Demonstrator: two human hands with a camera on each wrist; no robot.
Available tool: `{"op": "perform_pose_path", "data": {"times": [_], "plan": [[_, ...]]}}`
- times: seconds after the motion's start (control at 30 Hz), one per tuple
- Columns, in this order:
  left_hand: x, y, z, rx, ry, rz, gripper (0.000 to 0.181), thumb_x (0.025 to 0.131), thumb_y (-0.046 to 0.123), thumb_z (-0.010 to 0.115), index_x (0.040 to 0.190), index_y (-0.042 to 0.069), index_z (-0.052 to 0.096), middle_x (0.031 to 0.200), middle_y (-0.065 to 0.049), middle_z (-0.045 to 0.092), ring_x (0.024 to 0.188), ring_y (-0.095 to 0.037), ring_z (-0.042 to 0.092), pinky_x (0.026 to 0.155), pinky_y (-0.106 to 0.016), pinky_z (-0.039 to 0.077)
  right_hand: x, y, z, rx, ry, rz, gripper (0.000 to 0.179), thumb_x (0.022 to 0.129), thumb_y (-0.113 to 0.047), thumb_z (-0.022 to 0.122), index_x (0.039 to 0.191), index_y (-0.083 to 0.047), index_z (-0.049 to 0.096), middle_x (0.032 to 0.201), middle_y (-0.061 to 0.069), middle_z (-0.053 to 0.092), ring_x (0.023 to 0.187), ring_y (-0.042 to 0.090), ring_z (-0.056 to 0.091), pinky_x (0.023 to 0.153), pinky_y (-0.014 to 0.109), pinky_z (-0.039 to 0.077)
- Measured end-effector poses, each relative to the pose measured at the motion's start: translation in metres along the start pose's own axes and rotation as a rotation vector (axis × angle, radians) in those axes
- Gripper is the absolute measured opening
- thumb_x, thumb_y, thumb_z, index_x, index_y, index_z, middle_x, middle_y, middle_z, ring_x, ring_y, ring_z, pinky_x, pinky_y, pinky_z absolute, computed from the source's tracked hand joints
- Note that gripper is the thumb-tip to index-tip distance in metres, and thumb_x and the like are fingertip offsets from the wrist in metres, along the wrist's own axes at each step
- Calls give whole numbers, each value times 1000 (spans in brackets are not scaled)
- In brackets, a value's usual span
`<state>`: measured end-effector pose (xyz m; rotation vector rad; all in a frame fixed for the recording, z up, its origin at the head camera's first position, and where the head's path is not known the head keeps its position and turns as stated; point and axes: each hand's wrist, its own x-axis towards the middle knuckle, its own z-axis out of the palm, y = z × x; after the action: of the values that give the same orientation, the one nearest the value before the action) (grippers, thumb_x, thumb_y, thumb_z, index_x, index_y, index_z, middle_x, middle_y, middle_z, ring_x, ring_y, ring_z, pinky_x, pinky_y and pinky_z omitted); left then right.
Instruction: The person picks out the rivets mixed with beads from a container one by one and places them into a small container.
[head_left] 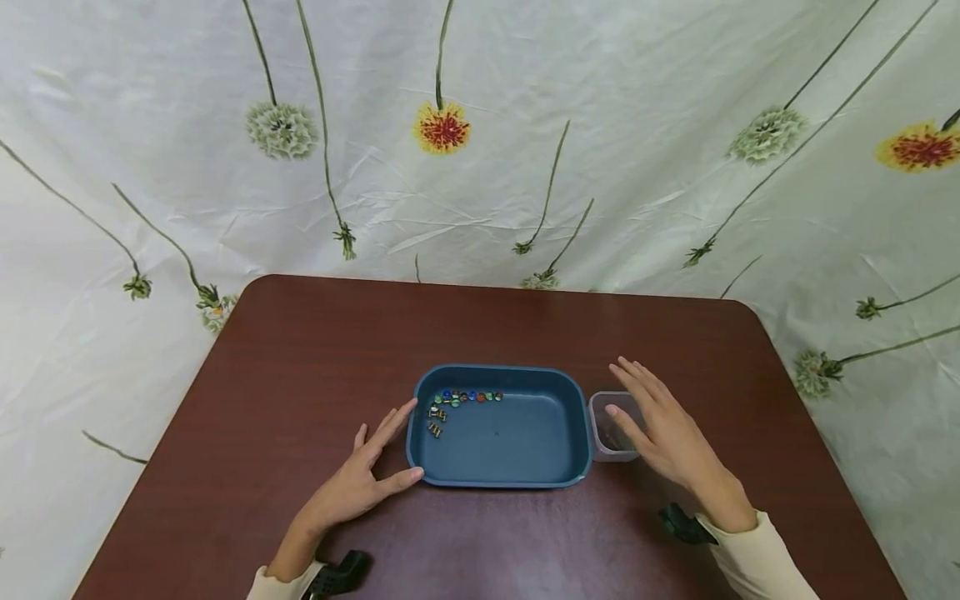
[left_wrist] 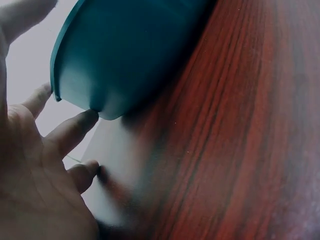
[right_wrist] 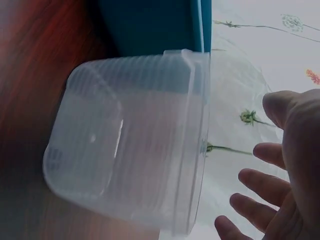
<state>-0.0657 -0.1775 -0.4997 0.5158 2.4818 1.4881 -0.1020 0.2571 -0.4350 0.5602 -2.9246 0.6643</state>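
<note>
A blue tray (head_left: 510, 450) sits on the table, with several coloured glass marbles (head_left: 472, 397) lined up near its far left part. Small brass-coloured metal pieces (head_left: 436, 421) lie below them along the left side. My left hand (head_left: 352, 483) touches the tray's left end with spread fingers; the left wrist view shows fingertips against the tray's outer wall (left_wrist: 120, 55). Against the tray's right end stands a clear plastic container (right_wrist: 130, 135). Over and beside it hovers my right hand (head_left: 667, 433), fingers extended, holding nothing; the right wrist view shows it apart from the container's rim.
The dark red-brown wooden table (head_left: 337, 333) has rounded far corners. Behind it hangs a white cloth (head_left: 495, 183) printed with flowers. Dark wrist-worn devices (head_left: 341, 573) show at both cuffs.
</note>
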Motion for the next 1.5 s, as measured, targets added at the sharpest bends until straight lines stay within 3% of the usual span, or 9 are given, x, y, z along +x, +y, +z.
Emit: {"op": "perform_pose_path", "data": {"times": [0.27,0.47,0.7,0.87,0.97,1.2,1.5], "plan": [[2,0,-2,11,-20,-1,93,90,32,76,162,30,16,168,-4,19,154,-43,8,111,-75,-12,9,-11,5,69,1,-102,61,99,-27,65,154,-15,41,157,12,42,142,34,41,106,61,43],[2,0,-4,8,-38,3,94,90,32,76,162,34,15,168,-4,20,154,-44,6,110,-76,-13,19,-16,10,91,-2,-197,56,98,-25,67,149,-12,48,151,9,48,127,26,53,98,51,52],[4,1,-7,4,-58,-11,93,91,33,75,162,34,14,166,-7,23,155,-43,4,111,-75,-14,31,-23,13,86,-34,-267,52,96,-27,69,144,-14,54,148,7,51,133,25,49,100,47,52],[5,-2,-8,-5,-69,-8,93,92,32,74,162,34,13,165,-10,27,154,-44,1,110,-75,-15,37,-26,16,61,-14,-315,49,95,-24,71,140,-12,58,142,8,55,126,23,54,87,39,57],[4,-3,-6,-21,-73,-5,93,92,31,74,162,32,13,163,-12,30,154,-44,0,109,-75,-16,40,-27,18,54,-1,-343,48,94,-23,72,138,-10,59,140,11,57,126,25,55,88,40,57],[3,-5,-2,-45,-55,16,94,91,28,75,163,29,13,163,-12,32,155,-43,1,109,-76,-16,48,-36,19,90,-36,-358,47,94,-23,72,137,-9,60,141,10,57,130,25,52,102,45,51],[3,-7,-4,-37,-57,14,93,92,29,75,162,30,13,162,-14,33,155,-43,0,109,-75,-16,55,-50,27,145,-137,-329,47,96,-29,70,139,-13,60,142,6,56,130,22,52,104,45,50]]}}
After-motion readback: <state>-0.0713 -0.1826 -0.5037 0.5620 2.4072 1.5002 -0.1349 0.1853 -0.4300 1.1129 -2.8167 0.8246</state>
